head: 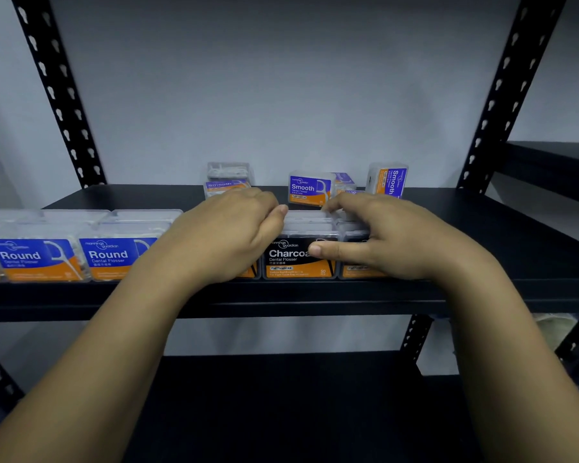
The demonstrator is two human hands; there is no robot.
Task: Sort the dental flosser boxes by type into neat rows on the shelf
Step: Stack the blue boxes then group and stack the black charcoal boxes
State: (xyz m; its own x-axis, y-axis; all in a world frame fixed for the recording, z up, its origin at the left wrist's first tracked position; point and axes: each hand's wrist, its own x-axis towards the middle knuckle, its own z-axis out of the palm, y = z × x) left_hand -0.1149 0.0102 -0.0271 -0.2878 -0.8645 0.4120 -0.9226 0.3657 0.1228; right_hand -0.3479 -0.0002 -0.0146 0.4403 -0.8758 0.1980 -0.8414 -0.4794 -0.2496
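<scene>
A black Charcoal flosser box (296,259) stands at the front edge of the black shelf (482,228), between my two hands. My left hand (228,228) rests on top of a box to its left, with only a sliver of that box showing. My right hand (381,238) grips the Charcoal boxes from the right, thumb across the label and fingers over their tops. A further Charcoal box (355,255) is partly hidden under that hand. Blue Round boxes (36,259) line the front left. Purple Smooth boxes (310,190) sit scattered at the back.
One Smooth box (389,180) stands on end at the back right; two more (228,178) are stacked behind my left hand. Black perforated uprights (57,95) frame the shelf against a grey wall. A lower shelf (281,396) lies below and another rack (555,168) at the right.
</scene>
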